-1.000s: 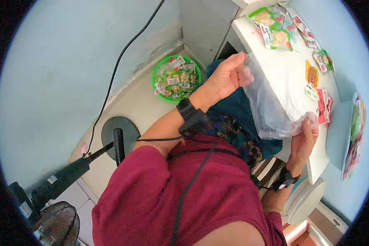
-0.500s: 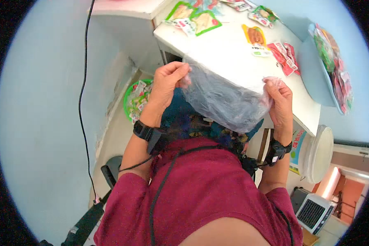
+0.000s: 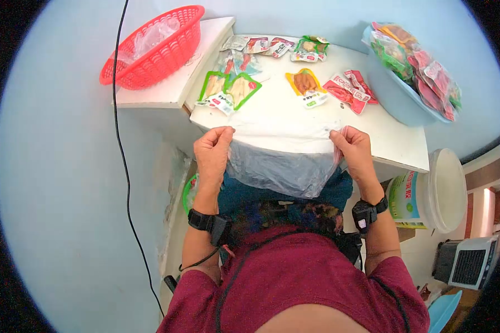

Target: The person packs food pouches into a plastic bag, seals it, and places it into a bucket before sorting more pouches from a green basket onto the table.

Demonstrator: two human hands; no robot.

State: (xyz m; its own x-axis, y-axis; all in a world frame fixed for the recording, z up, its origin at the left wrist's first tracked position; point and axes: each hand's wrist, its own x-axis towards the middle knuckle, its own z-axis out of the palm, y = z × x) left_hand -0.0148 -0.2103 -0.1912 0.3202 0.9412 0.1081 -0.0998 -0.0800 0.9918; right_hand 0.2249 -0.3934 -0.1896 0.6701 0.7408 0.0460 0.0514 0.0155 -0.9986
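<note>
A clear plastic bag point(image 3: 280, 166) is stretched between my two hands at the front edge of the white table point(image 3: 272, 125). My left hand point(image 3: 212, 152) pinches its left upper corner, and my right hand point(image 3: 353, 150) pinches the right one. The bag hangs down over my lap, its upper part lying against the tabletop. Beyond it are green-edged food packets point(image 3: 230, 91), a yellow packet point(image 3: 305, 86) and red packets point(image 3: 351, 91). Several more packets point(image 3: 261, 45) line the back of the table.
A red basket point(image 3: 166, 61) with clear plastic inside stands on the left surface. On the right, a light blue basin point(image 3: 391, 97) is heaped with packets. A white bucket point(image 3: 428, 191) stands below the table's right end. A black cable point(image 3: 122, 150) hangs at left.
The view has shifted, bringing the red basket into sight. Both hands still pinch the bag, which is now spread straighter and flatter along the table edge.
</note>
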